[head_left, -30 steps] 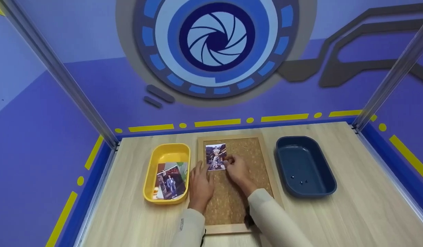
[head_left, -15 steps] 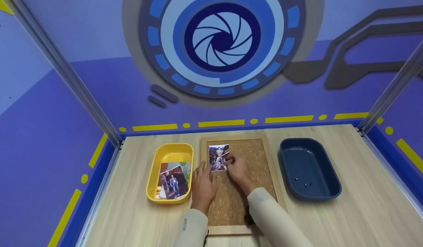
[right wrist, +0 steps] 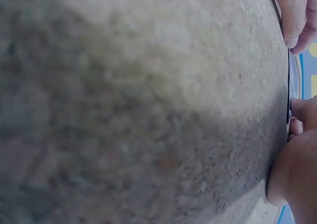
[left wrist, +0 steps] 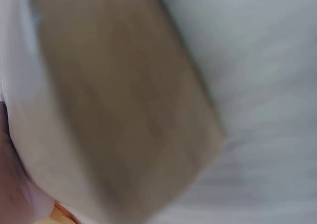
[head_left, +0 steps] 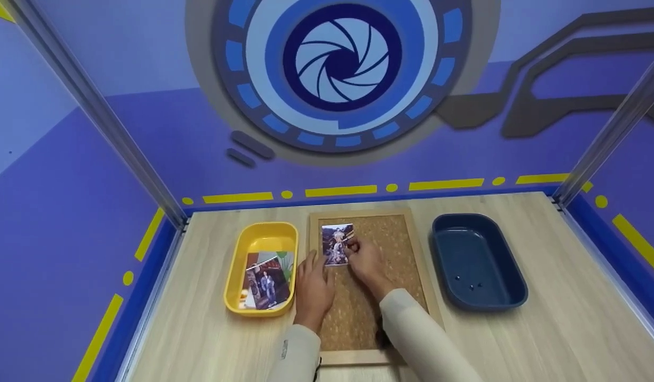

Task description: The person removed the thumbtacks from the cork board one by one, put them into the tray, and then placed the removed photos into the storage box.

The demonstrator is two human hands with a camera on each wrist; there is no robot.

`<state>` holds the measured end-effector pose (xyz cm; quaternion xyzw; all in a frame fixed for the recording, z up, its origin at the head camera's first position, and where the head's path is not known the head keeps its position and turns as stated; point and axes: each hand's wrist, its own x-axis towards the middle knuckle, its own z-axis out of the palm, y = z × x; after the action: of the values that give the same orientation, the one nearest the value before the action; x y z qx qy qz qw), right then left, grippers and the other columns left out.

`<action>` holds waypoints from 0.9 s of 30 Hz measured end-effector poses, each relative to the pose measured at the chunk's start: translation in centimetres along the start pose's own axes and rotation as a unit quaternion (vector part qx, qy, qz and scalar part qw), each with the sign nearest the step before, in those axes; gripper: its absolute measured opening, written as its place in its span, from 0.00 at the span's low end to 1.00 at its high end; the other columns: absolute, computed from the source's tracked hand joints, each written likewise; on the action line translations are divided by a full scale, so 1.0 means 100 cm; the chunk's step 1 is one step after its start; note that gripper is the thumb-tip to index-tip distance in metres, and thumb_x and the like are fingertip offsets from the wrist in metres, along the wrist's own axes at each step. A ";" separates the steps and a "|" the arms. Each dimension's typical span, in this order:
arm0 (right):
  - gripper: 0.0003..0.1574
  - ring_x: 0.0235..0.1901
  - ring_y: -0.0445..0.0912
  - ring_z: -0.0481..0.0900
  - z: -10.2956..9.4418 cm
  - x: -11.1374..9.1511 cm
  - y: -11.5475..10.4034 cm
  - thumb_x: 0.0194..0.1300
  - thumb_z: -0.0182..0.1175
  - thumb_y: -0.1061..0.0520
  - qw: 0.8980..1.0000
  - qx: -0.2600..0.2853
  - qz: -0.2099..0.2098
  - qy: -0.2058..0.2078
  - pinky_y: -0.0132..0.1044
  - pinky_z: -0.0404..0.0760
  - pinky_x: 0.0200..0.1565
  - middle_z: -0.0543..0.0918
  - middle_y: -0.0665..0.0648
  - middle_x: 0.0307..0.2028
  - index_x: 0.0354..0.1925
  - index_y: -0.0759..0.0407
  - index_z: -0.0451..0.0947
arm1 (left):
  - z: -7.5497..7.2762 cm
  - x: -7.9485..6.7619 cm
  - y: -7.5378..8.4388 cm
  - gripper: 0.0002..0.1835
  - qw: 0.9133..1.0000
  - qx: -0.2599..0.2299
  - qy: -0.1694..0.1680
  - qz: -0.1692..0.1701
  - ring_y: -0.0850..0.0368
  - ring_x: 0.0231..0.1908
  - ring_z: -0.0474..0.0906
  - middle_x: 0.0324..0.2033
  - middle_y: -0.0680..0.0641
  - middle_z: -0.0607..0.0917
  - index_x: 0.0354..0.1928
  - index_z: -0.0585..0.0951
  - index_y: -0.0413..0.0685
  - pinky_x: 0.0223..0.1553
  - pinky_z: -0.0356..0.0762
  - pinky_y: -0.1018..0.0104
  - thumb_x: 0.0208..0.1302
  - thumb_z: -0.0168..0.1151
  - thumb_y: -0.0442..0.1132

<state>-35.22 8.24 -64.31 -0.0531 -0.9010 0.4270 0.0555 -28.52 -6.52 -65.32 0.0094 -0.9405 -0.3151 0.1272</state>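
A small printed photo (head_left: 336, 241) of a standing figure lies on the upper left of a wood-framed corkboard (head_left: 353, 313). At its lower left corner my left hand (head_left: 314, 286) rests with fairly straight fingers, over the board's left side. My right hand (head_left: 368, 263) has its thumb and index finger bent together on the photo's right edge; these fingers hide part of that edge. In the right wrist view the left hand (right wrist: 294, 11) and right hand (right wrist: 297, 164) face each other across the photo edge. The left wrist view shows a blurred board frame (left wrist: 133, 95).
On the left stands a yellow tray (head_left: 234, 276) with several photos (head_left: 267, 285) in it. A navy tray (head_left: 480, 260) on the right holds small shiny pins (head_left: 471, 287). Behind the table rises a printed blue-purple wall (head_left: 305, 164).
My right fingers have shifted slightly left, further over the photo's right edge. The left hand stays at the lower left corner. The head view has shifted a little.
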 end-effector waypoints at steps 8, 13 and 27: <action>0.10 0.40 0.49 0.80 0.005 0.006 -0.001 0.69 0.69 0.55 1.000 -0.016 -0.019 0.008 0.51 0.71 0.54 0.84 0.53 0.35 0.47 0.54 0.85 | 0.004 0.000 -0.004 0.19 0.999 0.000 0.041 0.035 0.34 0.69 0.75 0.72 0.38 0.78 0.63 0.84 0.45 0.72 0.73 0.38 0.74 0.64 0.40; 0.10 0.41 0.51 0.80 0.009 0.008 -0.001 0.70 0.69 0.54 0.999 -0.024 -0.024 0.005 0.52 0.70 0.55 0.84 0.53 0.36 0.49 0.54 0.85 | 0.004 -0.001 -0.005 0.19 0.999 0.007 0.023 0.023 0.36 0.70 0.74 0.74 0.39 0.77 0.65 0.83 0.47 0.73 0.72 0.39 0.76 0.62 0.41; 0.14 0.39 0.49 0.81 0.009 0.016 -0.006 0.72 0.66 0.58 1.000 0.005 -0.009 -0.019 0.44 0.77 0.46 0.84 0.54 0.37 0.55 0.57 0.84 | 0.002 0.000 -0.003 0.20 1.000 0.006 0.010 0.009 0.36 0.73 0.72 0.76 0.41 0.75 0.67 0.82 0.48 0.75 0.70 0.38 0.78 0.60 0.43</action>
<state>-36.98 7.41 -64.37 -0.0368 -0.9003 0.4317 0.0421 -28.58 -6.63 -65.67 0.0045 -0.9412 -0.3080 0.1390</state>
